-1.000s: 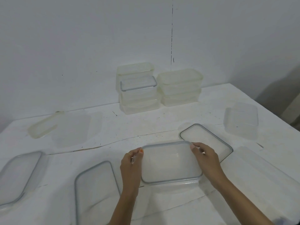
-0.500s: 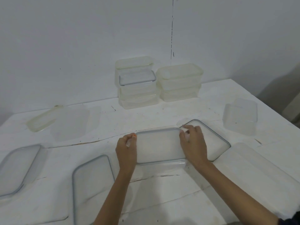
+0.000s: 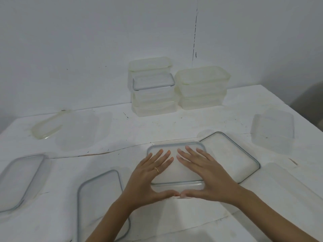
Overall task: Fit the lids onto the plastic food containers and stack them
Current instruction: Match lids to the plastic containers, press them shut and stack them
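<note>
A: Hands first; what are we logging?

B: We are seeing the left hand (image 3: 150, 173) and the right hand (image 3: 204, 173) both lying flat, palms down, on the grey-rimmed lid (image 3: 174, 172); fingers are straight and slightly fanned, gripping nothing; the thumbs are stretching toward each other, their tips meeting or nearly so at the near edge; a ring (image 3: 157, 170) is showing on the left hand.

A: And where is that lid sitting?

B: On top of a clear container (image 3: 176, 186) at the middle of the white table (image 3: 157, 128), close to us; only the container's front wall is showing below the rim; we are not able to tell whether the lid is fully seated.

A: Other containers?

B: Two are standing at the back by the wall: the left stack (image 3: 153, 95), carrying another grey-rimmed top in front, and the right stack (image 3: 201, 88), yellowish, just beside it; their walls are cloudy, so we are leaving contents unrecorded; an open container (image 3: 272, 133) is standing well to the right, and we are seeing only table through it.

A: Loose pieces?

B: The right lid (image 3: 230, 154) is lying just beside the pressed one; the near-left lid (image 3: 99, 194) is lying partly under the left forearm; the far-left lid (image 3: 19, 180) is reaching the frame edge; a yellowish lid (image 3: 47, 126) is resting at back left.
</note>
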